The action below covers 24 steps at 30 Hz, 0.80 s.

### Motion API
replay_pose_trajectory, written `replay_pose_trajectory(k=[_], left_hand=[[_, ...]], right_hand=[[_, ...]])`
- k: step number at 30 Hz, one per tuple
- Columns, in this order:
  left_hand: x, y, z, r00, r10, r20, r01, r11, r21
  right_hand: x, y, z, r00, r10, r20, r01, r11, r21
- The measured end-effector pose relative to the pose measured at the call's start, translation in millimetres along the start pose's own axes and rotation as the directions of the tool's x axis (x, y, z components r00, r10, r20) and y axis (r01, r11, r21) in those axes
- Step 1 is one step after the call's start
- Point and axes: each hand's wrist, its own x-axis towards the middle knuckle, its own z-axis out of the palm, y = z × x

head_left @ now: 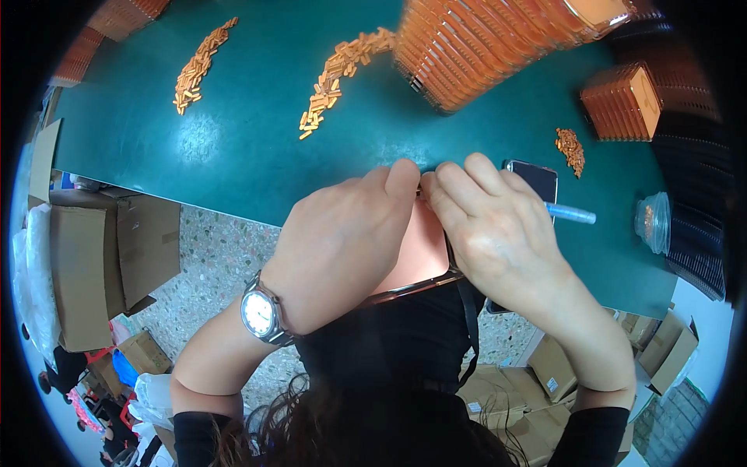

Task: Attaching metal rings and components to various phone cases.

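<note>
A copper-coloured panel with a glossy dark rim, like a phone case [420, 253], is held upright near my body at the table's near edge. My left hand [342, 233] is closed on its left side, thumb up by the top edge, with a metal watch [261, 313] on the wrist. My right hand [498, 222] has its fingers bent together at the top right corner. From behind its knuckles sticks a translucent blue pen-like tool [572, 213], which it appears to grip. The tool's front end and my fingertips are mostly hidden.
Small orange pieces lie in piles on the green table [249, 171]. Behind stands a large stack of copper-coloured cases [475, 54], with a smaller stack [622, 105] at right. A phone [535, 177] and a clear tub [654, 223] lie rightward. Cardboard boxes [82, 272] stand left.
</note>
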Motion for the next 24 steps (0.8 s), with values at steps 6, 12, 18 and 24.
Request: replay_pose_trajectory(k=[6, 12, 18, 24], left_hand=[[0, 0, 1, 0.999, -0.014, -0.042, 0.014, 1.0, -0.022], [1, -6, -1, 0.999, -0.031, 0.014, 0.032, 0.994, -0.107], [0, 2, 1, 0.994, -0.112, 0.004, 0.112, 0.989, -0.094], [-22, -14, -23, 0.992, -0.099, 0.079, 0.11, 0.984, -0.143]], right_hand=[[-2, -4, 10, 0.994, 0.025, -0.106, -0.032, 0.998, -0.061], [5, 10, -5, 0.988, -0.149, -0.044, 0.146, 0.987, -0.067], [6, -1, 2, 0.997, -0.028, -0.072, 0.026, 0.999, -0.028], [22, -1, -19, 0.983, 0.183, 0.026, -0.169, 0.835, 0.524]])
